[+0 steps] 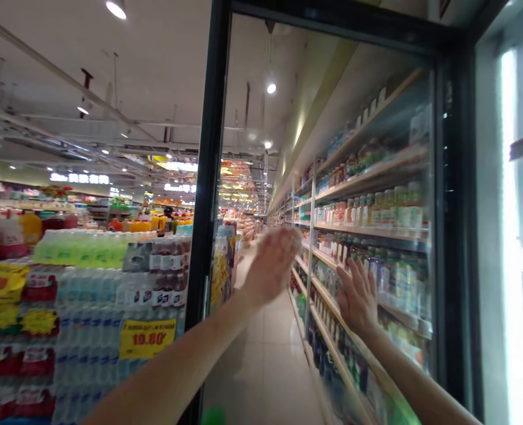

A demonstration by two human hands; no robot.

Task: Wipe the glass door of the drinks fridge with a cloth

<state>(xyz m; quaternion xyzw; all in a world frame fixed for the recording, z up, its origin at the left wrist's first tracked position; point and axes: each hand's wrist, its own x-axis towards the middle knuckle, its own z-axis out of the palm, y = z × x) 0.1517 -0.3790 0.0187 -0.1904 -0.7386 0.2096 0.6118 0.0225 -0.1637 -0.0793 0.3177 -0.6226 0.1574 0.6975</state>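
Note:
A black-framed glass door (209,177) stands swung open in front of me, and shelves show through its pane. My left hand (273,268) is raised at the middle of the pane. Motion smears its fingers, so I cannot make out whether anything is in them. Lower and to the right, my right hand (358,298) is held up with its fingers spread and nothing in it. Its palm faces the glass; whether it touches the pane I cannot tell.
Long shelves of bottled drinks (376,209) run along the right, beyond the glass. Stacked packs of bottles (88,330) with a yellow price sign (147,338) stand at left. A bright light strip (512,236) lines the cabinet at far right. A tiled aisle (274,354) stretches ahead.

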